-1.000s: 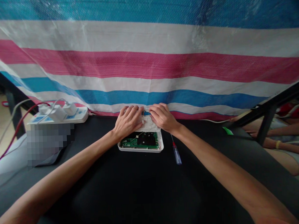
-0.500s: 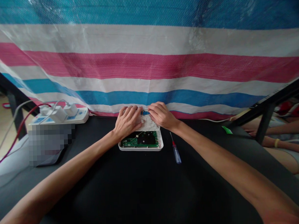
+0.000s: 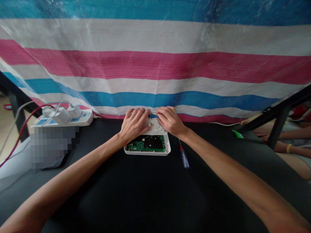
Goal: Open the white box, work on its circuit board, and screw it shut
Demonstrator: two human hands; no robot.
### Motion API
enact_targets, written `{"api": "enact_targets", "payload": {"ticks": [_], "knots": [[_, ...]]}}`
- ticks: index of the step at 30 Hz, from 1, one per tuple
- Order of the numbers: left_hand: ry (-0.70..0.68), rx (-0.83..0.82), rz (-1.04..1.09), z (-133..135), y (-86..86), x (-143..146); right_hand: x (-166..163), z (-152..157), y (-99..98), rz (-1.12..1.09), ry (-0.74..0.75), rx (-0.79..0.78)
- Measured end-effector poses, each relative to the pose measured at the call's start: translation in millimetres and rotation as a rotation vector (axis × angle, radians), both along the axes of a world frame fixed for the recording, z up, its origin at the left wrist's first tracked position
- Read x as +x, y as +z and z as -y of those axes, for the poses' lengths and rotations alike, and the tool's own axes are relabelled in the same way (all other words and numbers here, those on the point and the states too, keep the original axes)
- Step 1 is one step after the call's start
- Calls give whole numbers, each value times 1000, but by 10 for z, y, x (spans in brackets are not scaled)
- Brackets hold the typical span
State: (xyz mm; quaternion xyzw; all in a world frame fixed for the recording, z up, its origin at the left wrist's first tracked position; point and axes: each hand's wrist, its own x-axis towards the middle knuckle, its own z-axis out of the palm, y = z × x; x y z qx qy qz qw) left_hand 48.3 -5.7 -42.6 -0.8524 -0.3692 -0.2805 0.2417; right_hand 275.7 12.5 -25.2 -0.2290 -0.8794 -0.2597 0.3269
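Observation:
My left hand (image 3: pixel 135 124) is closed on the left side of a white plastic cover (image 3: pixel 156 127), its fingers bent over the far edge. At the right side, my right hand (image 3: pixel 171 122) grips the same cover with curled fingers. The cover is tilted up at the back of a shallow white casing (image 3: pixel 146 153). Inside the casing lies a green circuit board (image 3: pixel 136 144) with a black area and a thin white wire. A strip of blue shows between my hands. Fingertips behind the cover are hidden. A screwdriver (image 3: pixel 184 158) with a clear handle lies below my right wrist.
A white power strip (image 3: pixel 85 117) with plugs and cables stands at the left, behind a blurred dark flat object (image 3: pixel 54 147). A striped tarp (image 3: pixel 153 65) hangs behind the black table (image 3: pixel 153 191). At right are a small green item (image 3: pixel 237 134) and another person's arms (image 3: pixel 296 149).
The view has shifted slightly. Both hands keep their hold on the white cover, with only a very small movement to the right.

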Motion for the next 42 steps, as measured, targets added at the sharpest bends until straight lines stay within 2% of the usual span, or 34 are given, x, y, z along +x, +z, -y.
{"api": "enact_targets", "payload": {"ticks": [8, 12, 17, 20, 25, 33, 36, 38, 40, 42], "knots": [[-42, -39, 35, -18, 6, 5, 2, 15, -37, -14, -16, -41], [-48, -26, 35, -22, 3, 6, -13, 30, -33, -36, -10, 17], [-46, -15, 24, -24, 6, 3, 26, -31, 60, 67, 38, 53], [-38, -11, 18, -30, 3, -2, 60, -49, 58, 101, 38, 21], [-15, -48, 29, -38, -8, -5, 105, -5, -42, -2, -38, -60], [-6, -68, 79, -25, -12, -7, 154, 188, -80, -73, -11, -70], [-12, -64, 110, -4, -3, -11, 171, 314, -92, -267, -91, -95], [-10, -51, 128, 13, 14, -18, 155, 367, -85, -455, -174, -170], [-8, -31, 141, 20, 43, -32, 120, 385, -76, -567, -223, -343], [-9, -9, 152, 10, 90, -55, 82, 370, -80, -583, -246, -541]]}}
